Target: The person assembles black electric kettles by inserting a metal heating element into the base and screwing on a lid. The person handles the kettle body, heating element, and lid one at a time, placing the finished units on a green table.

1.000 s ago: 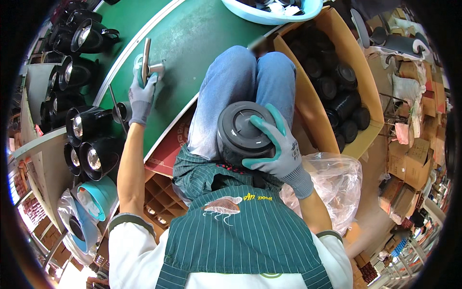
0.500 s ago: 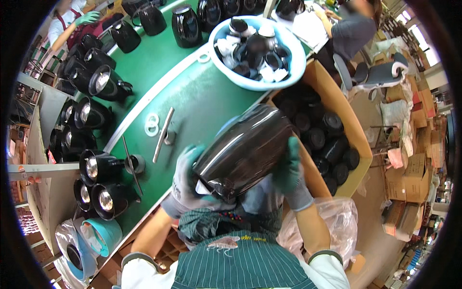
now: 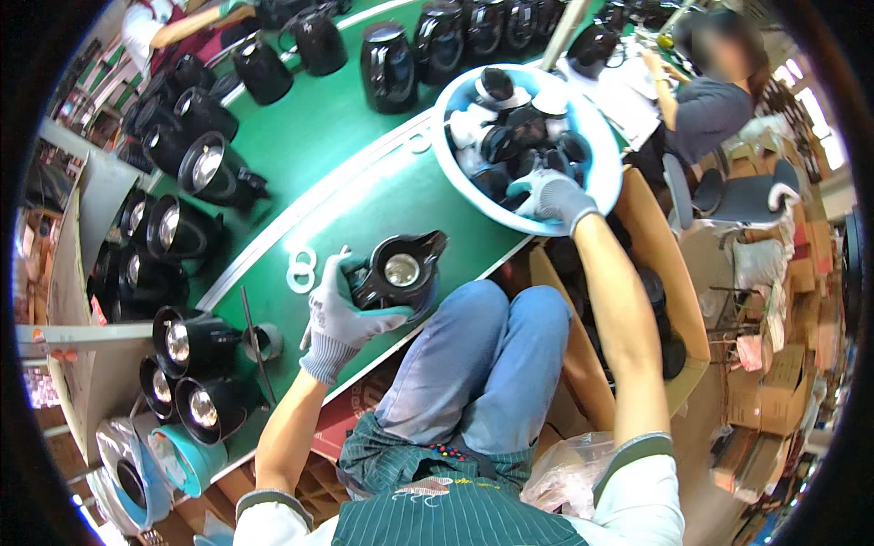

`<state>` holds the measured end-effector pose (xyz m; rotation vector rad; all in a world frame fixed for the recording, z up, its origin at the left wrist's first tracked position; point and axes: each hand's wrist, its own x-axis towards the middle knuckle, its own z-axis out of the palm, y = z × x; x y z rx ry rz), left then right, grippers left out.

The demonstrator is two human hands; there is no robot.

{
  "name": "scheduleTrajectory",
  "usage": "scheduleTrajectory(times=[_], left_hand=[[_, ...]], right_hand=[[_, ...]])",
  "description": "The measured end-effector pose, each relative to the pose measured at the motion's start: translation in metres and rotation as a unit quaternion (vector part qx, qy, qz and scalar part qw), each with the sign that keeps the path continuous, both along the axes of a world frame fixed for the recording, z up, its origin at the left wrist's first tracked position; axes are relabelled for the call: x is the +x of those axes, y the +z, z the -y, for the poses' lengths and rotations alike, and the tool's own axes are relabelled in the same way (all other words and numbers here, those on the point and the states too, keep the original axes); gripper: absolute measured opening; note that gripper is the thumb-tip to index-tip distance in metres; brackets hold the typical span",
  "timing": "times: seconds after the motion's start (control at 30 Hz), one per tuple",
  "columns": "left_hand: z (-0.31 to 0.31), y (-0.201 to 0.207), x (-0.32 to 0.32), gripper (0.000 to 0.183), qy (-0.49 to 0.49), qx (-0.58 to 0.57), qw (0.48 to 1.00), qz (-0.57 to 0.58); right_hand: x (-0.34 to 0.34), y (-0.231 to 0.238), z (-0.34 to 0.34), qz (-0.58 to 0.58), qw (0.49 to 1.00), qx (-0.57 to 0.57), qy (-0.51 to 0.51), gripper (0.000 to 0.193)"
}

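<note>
A glossy black jug (image 3: 393, 250) stands on the green table near its front edge, its silver-lined mouth and spout facing up. My left hand (image 3: 339, 314), in a grey glove with green fingertips, is wrapped round the jug's left and near side. My right hand (image 3: 553, 197), gloved alike, reaches into the light blue basin (image 3: 612, 173). Its fingers are a little apart among the black and white plastic parts (image 3: 525, 127) there. No part shows plainly in its grip, and some fingertips are partly hidden.
Two white rings (image 3: 300, 271) and a thin rod (image 3: 257, 346) lie left of the jug. More black jugs (image 3: 390, 68) line the table's far and left sides. A cardboard box (image 3: 669, 264) of black parts stands at the right. Two other people (image 3: 715, 114) sit or stand farther off.
The jug, held tilted in both hands above my lap, now stands upright on the table. My left hand stays on it. My right hand has left it and moved into the basin.
</note>
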<state>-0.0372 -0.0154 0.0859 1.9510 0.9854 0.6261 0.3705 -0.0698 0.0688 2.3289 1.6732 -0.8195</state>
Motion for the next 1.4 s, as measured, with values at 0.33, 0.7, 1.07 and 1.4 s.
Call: scheduleTrajectory(times=[0.33, 0.7, 1.07, 1.4], left_hand=[[-0.002, -0.010, -0.008, 0.095, -0.031, 0.045, 0.998, 0.003], [0.010, 0.008, 0.011, 0.084, -0.096, 0.088, 0.991, -0.022], [0.011, 0.027, 0.044, 0.089, -0.204, 0.154, 0.956, -0.143], [0.010, 0.029, 0.066, 0.082, -0.280, 0.162, 0.928, -0.187]], right_hand=[[-0.005, 0.006, 0.015, 0.156, 0.985, 0.035, -0.071, 0.045], [-0.214, 0.028, 0.102, -0.230, 0.817, 0.510, -0.143, 0.060], [-0.169, 0.084, 0.110, 0.055, 0.937, 0.336, 0.074, 0.095], [-0.128, 0.068, 0.111, -0.031, 0.931, 0.299, 0.207, 0.096]])
